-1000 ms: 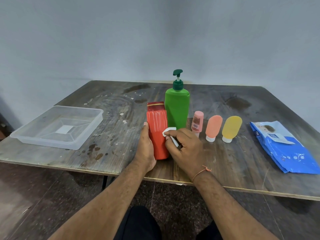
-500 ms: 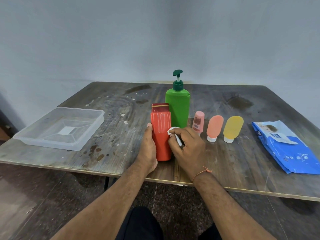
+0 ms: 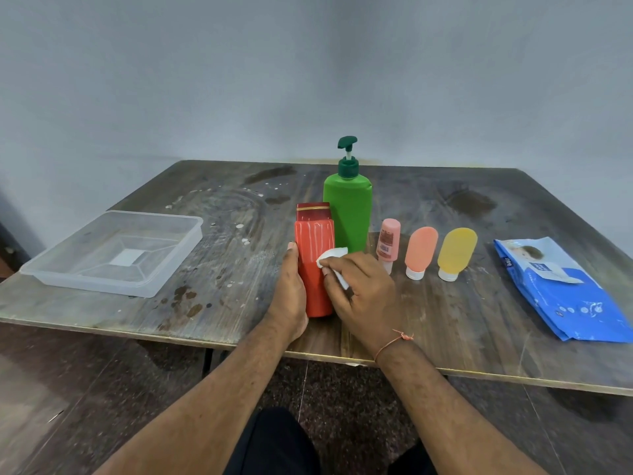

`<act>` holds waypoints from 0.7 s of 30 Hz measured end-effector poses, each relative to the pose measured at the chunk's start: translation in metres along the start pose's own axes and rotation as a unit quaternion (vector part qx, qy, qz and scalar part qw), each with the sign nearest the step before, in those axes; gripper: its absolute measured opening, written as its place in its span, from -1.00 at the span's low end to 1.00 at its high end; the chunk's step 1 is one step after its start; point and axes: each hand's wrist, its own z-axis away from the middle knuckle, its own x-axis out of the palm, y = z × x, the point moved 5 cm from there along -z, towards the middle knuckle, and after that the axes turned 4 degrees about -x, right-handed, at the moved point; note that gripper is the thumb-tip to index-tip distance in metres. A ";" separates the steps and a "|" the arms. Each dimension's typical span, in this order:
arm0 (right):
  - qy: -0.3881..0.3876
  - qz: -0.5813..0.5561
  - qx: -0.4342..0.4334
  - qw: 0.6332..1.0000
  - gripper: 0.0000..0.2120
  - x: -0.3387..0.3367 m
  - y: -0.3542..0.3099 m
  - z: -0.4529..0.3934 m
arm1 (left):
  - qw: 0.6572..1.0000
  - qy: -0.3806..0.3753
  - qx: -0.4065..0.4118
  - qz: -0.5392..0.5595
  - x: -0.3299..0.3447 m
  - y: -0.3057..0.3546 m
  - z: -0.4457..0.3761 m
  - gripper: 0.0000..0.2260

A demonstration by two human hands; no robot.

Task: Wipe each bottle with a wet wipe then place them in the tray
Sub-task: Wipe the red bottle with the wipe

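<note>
A red bottle [image 3: 313, 241] with a dark red cap stands upright near the table's front edge. My left hand [image 3: 289, 296] grips its left side. My right hand [image 3: 359, 289] pinches a folded white wet wipe [image 3: 334, 257] and presses it against the bottle's front face. Behind it stands a green pump bottle [image 3: 347, 210]. To the right stand a small pink tube [image 3: 388, 240], an orange-pink squeeze bottle [image 3: 420, 250] and a yellow squeeze bottle [image 3: 456, 252], all cap down. A clear plastic tray [image 3: 164, 269] lies at the left with nothing in it.
A blue wet-wipe pack [image 3: 561, 289] lies flat at the right of the stained wooden table [image 3: 222, 303]. A grey wall stands behind the table. The floor and my dark trousers show below the front edge.
My right hand has slid the wipe from the bottle's right side onto its front face, a little to the left. My left hand keeps its hold on the bottle.
</note>
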 end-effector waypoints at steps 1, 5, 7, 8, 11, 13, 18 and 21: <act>0.002 0.002 -0.003 1.000 -0.89 0.000 -0.001 0.001 | 1.000 -0.001 0.001 -0.001 0.000 -0.001 -0.001 -0.41; 0.024 0.026 0.013 0.999 -0.91 -0.001 0.001 0.001 | 1.000 0.002 -0.001 -0.009 0.001 -0.003 -0.001 -0.42; 0.021 0.032 0.005 0.999 -0.89 -0.001 0.000 0.000 | 1.000 -0.003 -0.001 -0.012 0.001 -0.002 -0.002 -0.42; 0.015 0.034 -0.005 0.999 -0.88 0.000 -0.001 0.000 | 1.000 -0.003 0.001 -0.011 0.001 -0.002 -0.001 -0.42; 0.008 0.036 -0.023 0.999 -0.91 0.002 -0.004 0.002 | 1.000 0.004 0.001 -0.011 0.000 -0.002 -0.001 -0.42; 0.016 0.038 -0.009 0.999 -0.92 0.001 -0.002 0.003 | 1.000 0.011 0.000 -0.011 0.000 -0.004 -0.001 -0.41; 0.009 0.061 -0.011 0.998 -0.87 0.001 0.000 0.001 | 1.000 0.006 0.008 -0.011 -0.002 -0.003 -0.002 -0.41; 0.002 0.061 -0.029 0.998 -0.90 0.003 -0.003 0.003 | 1.000 0.000 0.022 -0.017 0.001 -0.003 -0.001 -0.40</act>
